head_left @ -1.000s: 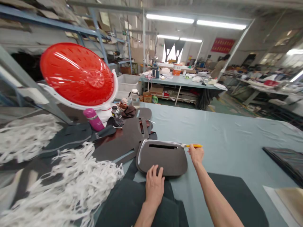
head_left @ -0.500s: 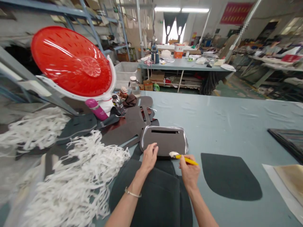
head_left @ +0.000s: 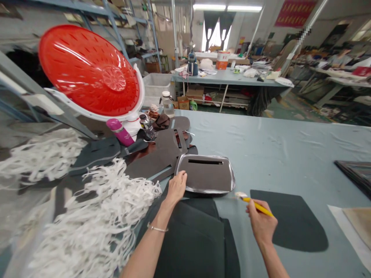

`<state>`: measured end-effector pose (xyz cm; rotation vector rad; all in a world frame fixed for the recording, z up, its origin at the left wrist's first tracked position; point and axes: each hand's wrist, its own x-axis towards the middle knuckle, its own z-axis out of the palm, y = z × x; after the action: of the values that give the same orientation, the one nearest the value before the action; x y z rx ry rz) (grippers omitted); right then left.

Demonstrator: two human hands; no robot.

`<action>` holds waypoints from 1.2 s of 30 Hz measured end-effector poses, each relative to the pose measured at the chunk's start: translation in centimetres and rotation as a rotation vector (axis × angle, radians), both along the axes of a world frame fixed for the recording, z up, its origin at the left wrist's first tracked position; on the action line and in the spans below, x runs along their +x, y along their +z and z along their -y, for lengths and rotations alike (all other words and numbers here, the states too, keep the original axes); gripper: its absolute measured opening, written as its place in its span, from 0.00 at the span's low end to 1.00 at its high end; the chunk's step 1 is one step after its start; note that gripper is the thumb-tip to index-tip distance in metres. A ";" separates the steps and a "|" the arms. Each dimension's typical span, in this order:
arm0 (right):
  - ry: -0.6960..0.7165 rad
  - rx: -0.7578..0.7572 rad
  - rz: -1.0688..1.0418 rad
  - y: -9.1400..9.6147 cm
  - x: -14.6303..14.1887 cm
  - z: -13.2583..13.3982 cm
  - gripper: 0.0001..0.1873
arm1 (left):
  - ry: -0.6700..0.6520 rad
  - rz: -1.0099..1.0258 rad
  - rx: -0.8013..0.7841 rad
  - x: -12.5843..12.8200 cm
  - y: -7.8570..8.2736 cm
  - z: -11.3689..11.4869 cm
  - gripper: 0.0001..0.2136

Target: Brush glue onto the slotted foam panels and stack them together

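A grey rounded panel [head_left: 207, 175] with a dark slot near its top lies on the table, on what looks like a stack; a whitish band runs along its rim. My left hand [head_left: 176, 188], a bracelet at its wrist, is closed on the panel's lower left edge; its thumb is hidden. In my right hand [head_left: 262, 221] is a yellow-handled brush [head_left: 259, 208], its white-coated bristles pointing left, apart from the panel's lower right corner. Below the panel lie large dark green pieces [head_left: 191, 235]. Another dark piece [head_left: 298, 220] lies flat beside and partly behind my right hand.
White strips [head_left: 95, 216] are heaped at left. Grey cut pieces [head_left: 153, 156], a pink bottle [head_left: 120, 132] and a clear bottle [head_left: 167, 104] stand or lie beyond them. A large red lid-like disc [head_left: 89, 73] leans behind. Dark sheets [head_left: 355, 175] are stacked at the right.
My right hand has moved right with the brush, off the panel's lower edge. My left hand has shifted left to the panel's lower left edge. The lower rim now shows whitish.
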<state>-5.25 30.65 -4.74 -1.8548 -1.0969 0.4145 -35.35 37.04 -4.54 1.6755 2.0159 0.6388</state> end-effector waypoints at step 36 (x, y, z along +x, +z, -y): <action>0.015 0.178 0.154 -0.8 -2.8 -13.9 0.21 | 0.017 -0.354 0.250 7.6 -1.8 1.4 0.14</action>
<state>-8.05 44.53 -5.53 -1.7433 -1.2113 0.1780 -27.74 35.63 -6.33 2.0396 2.2697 0.6603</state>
